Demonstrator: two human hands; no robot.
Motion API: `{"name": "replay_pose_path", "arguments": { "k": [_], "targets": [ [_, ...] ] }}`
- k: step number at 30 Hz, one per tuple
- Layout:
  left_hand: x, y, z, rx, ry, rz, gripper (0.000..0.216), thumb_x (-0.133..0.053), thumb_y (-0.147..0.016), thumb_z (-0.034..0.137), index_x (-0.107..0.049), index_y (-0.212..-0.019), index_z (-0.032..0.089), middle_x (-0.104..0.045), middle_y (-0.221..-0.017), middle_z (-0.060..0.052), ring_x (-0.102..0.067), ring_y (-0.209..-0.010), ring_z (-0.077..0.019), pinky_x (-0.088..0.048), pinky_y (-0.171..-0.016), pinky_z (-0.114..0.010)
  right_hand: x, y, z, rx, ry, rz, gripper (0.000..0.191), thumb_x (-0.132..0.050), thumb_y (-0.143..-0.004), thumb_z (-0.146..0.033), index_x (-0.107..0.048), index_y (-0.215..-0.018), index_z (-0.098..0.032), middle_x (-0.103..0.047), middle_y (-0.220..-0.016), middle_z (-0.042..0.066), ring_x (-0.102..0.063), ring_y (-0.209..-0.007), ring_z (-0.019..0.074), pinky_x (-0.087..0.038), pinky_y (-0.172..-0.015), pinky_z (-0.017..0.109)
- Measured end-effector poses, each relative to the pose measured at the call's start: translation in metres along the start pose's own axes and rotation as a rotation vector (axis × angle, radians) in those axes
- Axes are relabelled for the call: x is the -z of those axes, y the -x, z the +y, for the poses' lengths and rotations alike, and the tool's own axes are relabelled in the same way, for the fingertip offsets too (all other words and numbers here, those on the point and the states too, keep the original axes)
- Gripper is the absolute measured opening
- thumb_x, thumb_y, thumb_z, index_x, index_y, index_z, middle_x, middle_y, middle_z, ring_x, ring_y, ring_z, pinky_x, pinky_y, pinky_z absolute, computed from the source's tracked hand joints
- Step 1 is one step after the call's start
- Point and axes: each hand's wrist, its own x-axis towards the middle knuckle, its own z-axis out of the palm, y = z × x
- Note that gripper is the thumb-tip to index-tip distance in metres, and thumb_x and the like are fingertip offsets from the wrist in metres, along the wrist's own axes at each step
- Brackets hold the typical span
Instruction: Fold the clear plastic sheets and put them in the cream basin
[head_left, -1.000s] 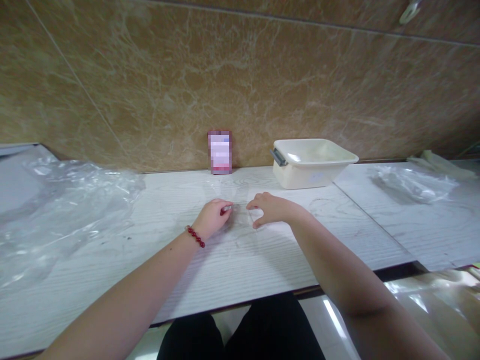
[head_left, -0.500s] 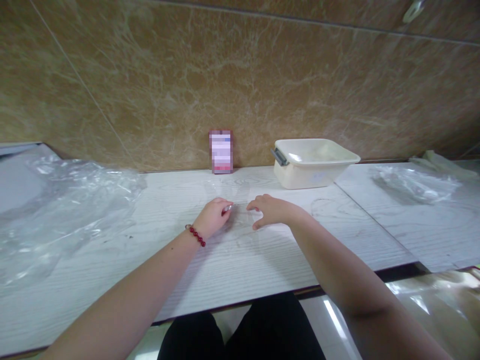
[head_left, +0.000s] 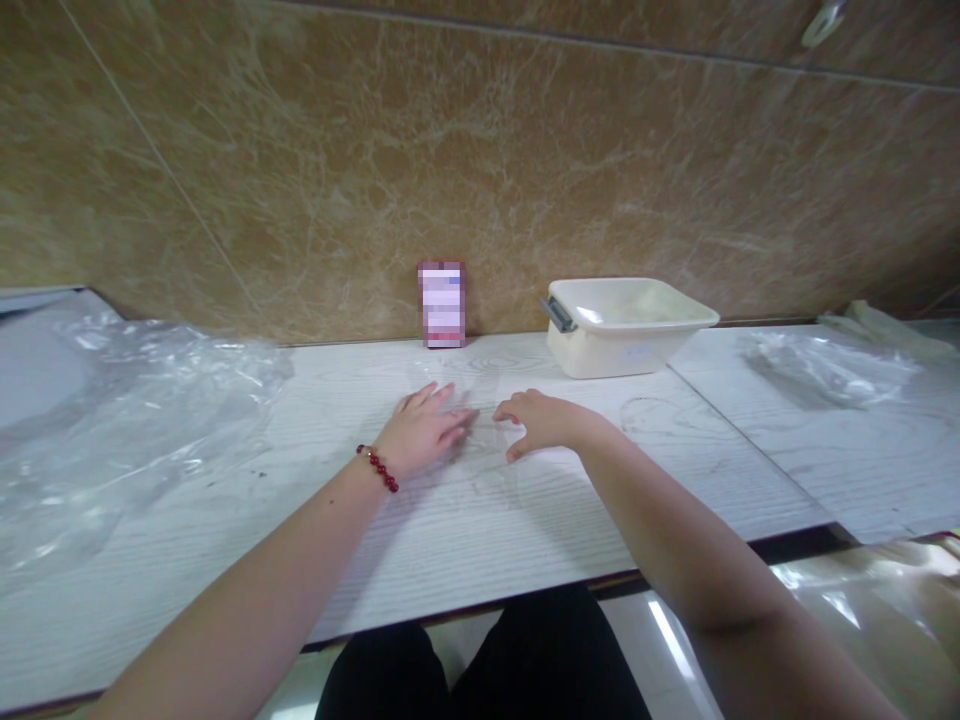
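Note:
A thin clear plastic sheet or bag (head_left: 487, 468) lies on the pale wood-grain table; its outline is faint. On its left part rests my left hand (head_left: 421, 432), fingers spread and palm down, with a red bead bracelet at the wrist. My right hand (head_left: 546, 420) stays at the sheet's right side, thumb and fingers apart in a curve, nothing visible held between them. Whether the right fingertips touch the film I cannot tell.
A cream plastic bin (head_left: 626, 345) with a grey handle clip stands against the marble wall. Left of it a blurred phone-like thing (head_left: 444, 305) leans there. Crumpled clear plastic (head_left: 172, 400) covers the table's left; a smaller heap of clear plastic (head_left: 840, 370) lies far right.
My left hand has unclosed from a pinch and spread its fingers flat, shifting slightly left. My right hand has hardly moved.

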Motion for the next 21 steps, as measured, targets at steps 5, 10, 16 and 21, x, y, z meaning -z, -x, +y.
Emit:
{"name": "replay_pose_path", "arguments": {
  "k": [5, 10, 16, 21],
  "targets": [
    [0.002, 0.004, -0.011, 0.061, -0.066, -0.075, 0.04, -0.037, -0.077, 0.048, -0.052, -0.109, 0.03, -0.027, -0.135, -0.006, -0.014, -0.124, -0.0303, -0.015, -0.095, -0.05, -0.001, -0.001, 0.002, 0.015, 0.014, 0.002, 0.059, -0.065, -0.055, -0.044, -0.051, -0.107, -0.019, -0.055, -0.098, 0.008, -0.047, -0.091, 0.0227, -0.037, -0.077, 0.031],
    [0.016, 0.005, -0.024, 0.032, -0.067, -0.07, 0.041, -0.037, -0.078, 0.041, -0.053, -0.109, 0.018, -0.039, -0.126, -0.011, -0.031, -0.117, -0.0238, -0.025, -0.094, -0.035, -0.001, -0.001, 0.002, 0.018, -0.004, 0.095, 0.056, -0.063, -0.058, -0.046, -0.052, -0.107, -0.02, -0.054, -0.1, 0.008, -0.046, -0.093, 0.0223, -0.036, -0.078, 0.031],
    [0.05, 0.018, -0.022, -0.031, 0.172, -0.333, 0.027, -0.049, -0.066, 0.041, -0.06, -0.078, 0.019, -0.058, -0.077, -0.002, -0.051, -0.072, -0.0146, -0.038, -0.066, -0.024, 0.0, -0.001, -0.001, 0.096, -0.027, 0.225, 0.033, -0.058, -0.066, -0.039, -0.058, -0.093, -0.019, -0.055, -0.09, 0.007, -0.047, -0.088, 0.0192, -0.035, -0.077, 0.03],
    [0.052, 0.026, -0.012, -0.021, 0.249, -0.536, 0.027, -0.058, -0.056, 0.04, -0.06, -0.073, 0.019, -0.055, -0.071, 0.0, -0.048, -0.065, -0.0127, -0.034, -0.058, -0.022, -0.001, -0.003, 0.0, 0.167, -0.025, 0.291, 0.022, -0.054, -0.071, -0.033, -0.058, -0.085, -0.017, -0.055, -0.083, 0.006, -0.049, -0.08, 0.0154, -0.036, -0.073, 0.027]
  ]
}}
